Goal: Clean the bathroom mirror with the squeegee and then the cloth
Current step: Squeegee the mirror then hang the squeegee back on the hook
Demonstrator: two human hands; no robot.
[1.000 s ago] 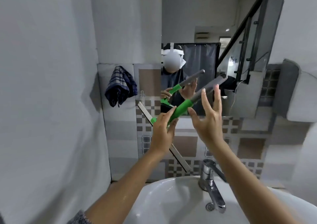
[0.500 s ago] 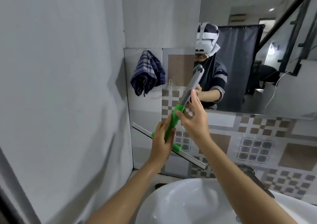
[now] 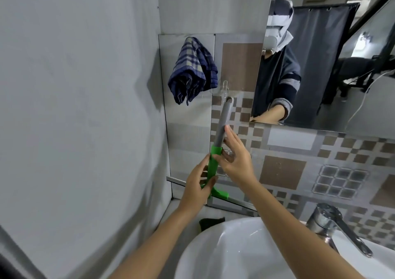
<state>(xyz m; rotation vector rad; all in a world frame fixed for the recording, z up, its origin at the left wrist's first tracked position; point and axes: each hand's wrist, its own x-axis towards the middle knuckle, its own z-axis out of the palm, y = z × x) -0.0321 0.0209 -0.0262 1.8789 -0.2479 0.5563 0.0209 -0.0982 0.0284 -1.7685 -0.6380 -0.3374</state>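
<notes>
The squeegee [image 3: 224, 118] stands nearly upright against the tiled wall, with a grey handle, a green neck and a long blade at the bottom. Its handle tip sits just under a clear wall hook [image 3: 224, 87]. My left hand [image 3: 199, 185] grips the green neck low down. My right hand [image 3: 235, 161] holds the handle lightly, thumb on the green part and fingers stretched out behind it. A blue plaid cloth [image 3: 192, 69] hangs on the wall to the left of the hook. The mirror [image 3: 333, 69] fills the upper right.
A white sink [image 3: 224, 248] lies below my arms, with a chrome faucet [image 3: 335, 225] at its right. A dark pad [image 3: 211, 222] lies on the ledge behind the sink. A plain grey wall closes in on the left.
The squeegee swung from a slant in front of the mirror to nearly upright at the wall left of it. My view turned left and down, and my right hand closed onto the handle.
</notes>
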